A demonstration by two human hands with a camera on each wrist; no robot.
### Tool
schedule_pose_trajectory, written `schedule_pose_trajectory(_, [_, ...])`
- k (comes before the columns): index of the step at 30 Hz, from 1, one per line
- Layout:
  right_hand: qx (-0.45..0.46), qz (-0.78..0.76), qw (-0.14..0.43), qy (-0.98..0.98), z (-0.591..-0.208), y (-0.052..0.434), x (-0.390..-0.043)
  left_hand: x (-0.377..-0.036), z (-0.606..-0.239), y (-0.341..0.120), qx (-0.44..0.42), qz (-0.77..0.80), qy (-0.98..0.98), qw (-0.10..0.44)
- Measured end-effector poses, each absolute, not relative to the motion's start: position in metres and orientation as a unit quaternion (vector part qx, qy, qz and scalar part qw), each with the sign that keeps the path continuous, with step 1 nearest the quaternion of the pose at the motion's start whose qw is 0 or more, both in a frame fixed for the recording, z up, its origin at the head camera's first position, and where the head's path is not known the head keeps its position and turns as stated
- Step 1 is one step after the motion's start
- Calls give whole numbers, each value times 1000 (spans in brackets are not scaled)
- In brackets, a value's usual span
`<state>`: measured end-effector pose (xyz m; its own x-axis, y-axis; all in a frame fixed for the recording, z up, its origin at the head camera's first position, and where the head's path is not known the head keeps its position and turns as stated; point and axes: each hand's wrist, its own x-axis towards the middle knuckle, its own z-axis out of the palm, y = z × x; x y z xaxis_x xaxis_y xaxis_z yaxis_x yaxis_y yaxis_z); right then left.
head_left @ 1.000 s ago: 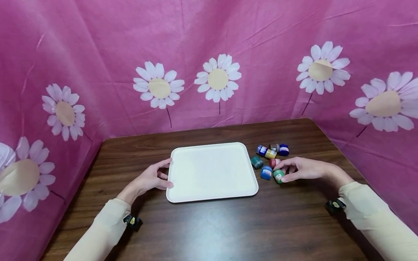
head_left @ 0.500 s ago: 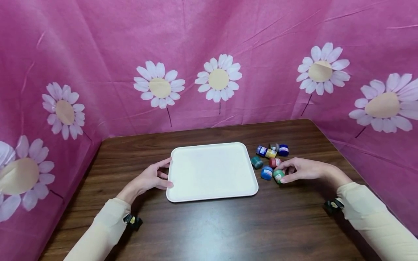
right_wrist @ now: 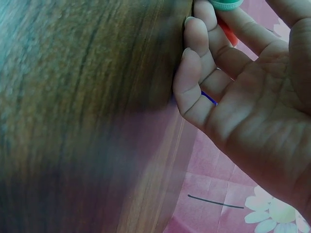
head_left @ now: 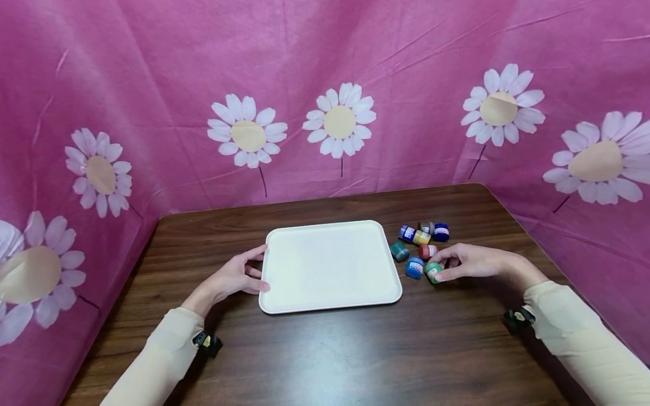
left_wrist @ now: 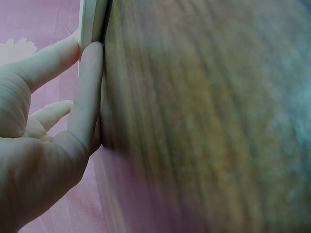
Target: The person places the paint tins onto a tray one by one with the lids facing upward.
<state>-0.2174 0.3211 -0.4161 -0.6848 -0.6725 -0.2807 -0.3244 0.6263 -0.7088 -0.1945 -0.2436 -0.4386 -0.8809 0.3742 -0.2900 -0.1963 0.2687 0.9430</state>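
Observation:
A white tray (head_left: 330, 268) lies flat on the table. My left hand (head_left: 238, 275) is at its left edge, thumb and fingers nearly straight; in the left wrist view the fingertips touch the tray's side (left_wrist: 92, 24). To the right of the tray, my right hand (head_left: 469, 261) pinches a small green paint jar (head_left: 434, 273) between thumb and fingers. In the right wrist view only the ridged green lid (right_wrist: 226, 5) shows past the curled fingers. Beside it are a blue jar (head_left: 414, 268) and a red jar (head_left: 427, 252), the red one close to my fingertips.
A dark green jar (head_left: 399, 251) lies near the tray's right edge. Further back are a yellow jar (head_left: 421, 238), a grey-brown jar (head_left: 427, 228) and two dark blue ones. Flowered pink cloth (head_left: 315, 45) hangs round the brown wooden table (head_left: 325, 355).
My right fingertips have shifted slightly right, showing more of the red jar, and the green jar has turned a little in my grip. The left hand and tray have stayed in place.

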Motion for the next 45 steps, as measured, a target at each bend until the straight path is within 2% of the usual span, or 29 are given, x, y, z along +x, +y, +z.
schedule_pose_trajectory(13, [-277, -317, 274, 865, -414, 322, -216, -195, -439, -244, 61, 598, 763, 240])
schedule_pose_trajectory(27, [-228, -330, 320, 858, -406, 323, -219, -194, -438, -244, 57, 598, 762, 239])
schedule_pose_trajectory(45, [-272, -356, 293, 844, -369, 302, -233, -197, -431, -238, 24, 579, 779, 239])
